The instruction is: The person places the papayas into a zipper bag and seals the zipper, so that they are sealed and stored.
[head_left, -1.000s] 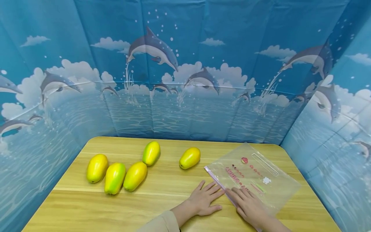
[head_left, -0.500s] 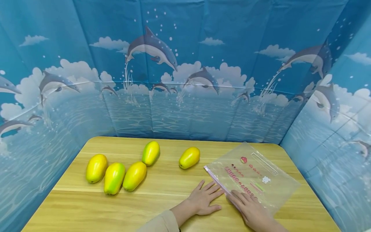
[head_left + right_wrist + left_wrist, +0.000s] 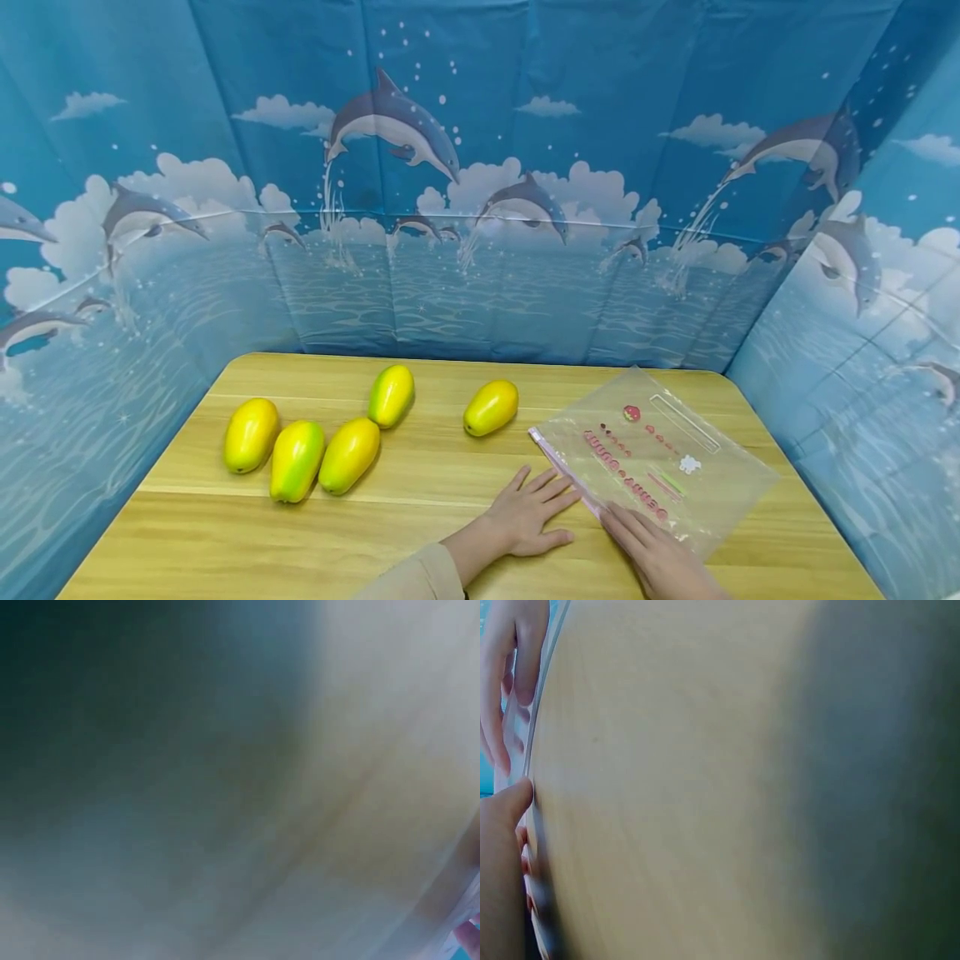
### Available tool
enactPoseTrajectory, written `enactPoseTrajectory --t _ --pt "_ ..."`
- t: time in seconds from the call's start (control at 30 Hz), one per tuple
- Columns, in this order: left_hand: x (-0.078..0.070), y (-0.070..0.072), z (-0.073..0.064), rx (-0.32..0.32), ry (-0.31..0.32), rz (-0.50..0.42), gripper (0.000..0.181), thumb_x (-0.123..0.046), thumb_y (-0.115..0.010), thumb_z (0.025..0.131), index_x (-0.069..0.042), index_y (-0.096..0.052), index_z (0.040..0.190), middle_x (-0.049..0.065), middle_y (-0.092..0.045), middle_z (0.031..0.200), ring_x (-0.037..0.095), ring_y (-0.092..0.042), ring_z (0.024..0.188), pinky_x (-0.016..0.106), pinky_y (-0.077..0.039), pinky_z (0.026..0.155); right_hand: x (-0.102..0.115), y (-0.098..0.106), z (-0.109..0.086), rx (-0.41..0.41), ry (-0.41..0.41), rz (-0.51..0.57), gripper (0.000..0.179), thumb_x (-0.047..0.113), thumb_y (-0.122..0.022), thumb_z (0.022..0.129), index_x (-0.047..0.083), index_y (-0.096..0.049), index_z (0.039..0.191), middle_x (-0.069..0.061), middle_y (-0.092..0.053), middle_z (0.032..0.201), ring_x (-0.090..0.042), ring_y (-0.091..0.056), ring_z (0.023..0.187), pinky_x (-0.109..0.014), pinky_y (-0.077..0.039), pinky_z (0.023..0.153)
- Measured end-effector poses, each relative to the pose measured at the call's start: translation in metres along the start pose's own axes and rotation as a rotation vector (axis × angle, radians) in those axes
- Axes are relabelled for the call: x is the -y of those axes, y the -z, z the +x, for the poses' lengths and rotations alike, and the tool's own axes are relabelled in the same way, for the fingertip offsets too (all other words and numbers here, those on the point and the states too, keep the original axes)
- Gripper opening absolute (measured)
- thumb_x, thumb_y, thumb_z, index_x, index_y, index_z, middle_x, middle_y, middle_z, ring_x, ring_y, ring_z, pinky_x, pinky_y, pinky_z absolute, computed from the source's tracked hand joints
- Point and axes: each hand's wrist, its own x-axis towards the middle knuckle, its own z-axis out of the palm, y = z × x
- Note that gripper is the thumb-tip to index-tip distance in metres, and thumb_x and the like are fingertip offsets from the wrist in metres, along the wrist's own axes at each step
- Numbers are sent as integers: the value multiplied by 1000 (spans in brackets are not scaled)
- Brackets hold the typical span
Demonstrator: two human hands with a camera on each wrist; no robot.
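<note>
head view: right hand (image 3: 656, 554) has slid back down the pink zip edge of the bag (image 3: 660, 458) at lower right, fingers flat; left hand (image 3: 525, 517) spread flat on the surface (image 3: 225, 533). five mangoes (image 3: 348, 454), one bag. left wrist view: fingertips meet the zip. right wrist view: blur.

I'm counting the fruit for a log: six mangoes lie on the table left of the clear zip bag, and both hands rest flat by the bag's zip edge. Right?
Not quite: the head view shows five mangoes, not six. The rest holds: they lie on the table left of the bag, and the left hand and right hand rest flat by its zip edge.
</note>
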Motion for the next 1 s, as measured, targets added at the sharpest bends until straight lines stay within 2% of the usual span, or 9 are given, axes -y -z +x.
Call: enactPoseTrajectory --t 0.17,0.33,0.73,0.8,0.87,0.93,1.0 --pt "0 1 0 2 -7 -20 59 -61 -18 92 -36 -13 146 -12 -13 151 11 -10 139 41 -13 113 2 1 -4 -30 -32 13 86 71 -58 66 7 -55 123 -8 -54 123 -22 -56 102 -37 -54 71" --pt "0 0 0 2 -11 -24 59 -61 -19 92 -36 -13 146 -12 -12 151 11 -9 139 41 -13 113 4 1 -7 -65 -20 19 87 72 -61 62 3 -60 116 -10 -57 117 -24 -57 97 -39 -54 68" --pt "1 0 1 6 -8 -11 60 -61 -18 92 -36 -13 146 -12 -12 151 11 -9 139 41 -12 113 1 -4 -12 -124 19 -2 91 75 -59 60 0 -60 112 -11 -57 115 -23 -58 95 -36 -53 71" --pt "1 0 1 7 -8 -13 60 -61 -18 92 -36 -13 146 -12 -12 151 11 -9 139 41 -12 113 1 -4 -13 -139 10 6 93 75 -60 59 -1 -60 113 -11 -57 117 -23 -58 97 -34 -52 73" --pt "1 0 0 7 -6 -12 60 -62 -18 92 -36 -13 145 -12 -12 151 11 -9 139 41 -12 113 0 -4 -14 -163 0 24 95 75 -61 58 -2 -59 114 -11 -56 118 -23 -58 97 -25 -47 82" --pt "1 1 0 8 -4 -12 60 -62 -18 92 -36 -14 145 -13 -12 151 11 -9 139 41 -12 113 -1 -4 -13 -201 6 37 90 72 -60 63 -2 -59 115 -10 -57 117 -23 -59 96 -17 -38 92" --pt "1 1 -1 9 -3 -14 60 -62 -18 92 -36 -14 145 -13 -12 151 11 -9 139 41 -12 113 -2 -6 -11 -253 16 50 74 63 -52 79 -3 -60 113 -10 -58 115 -23 -60 93 -13 -34 94"
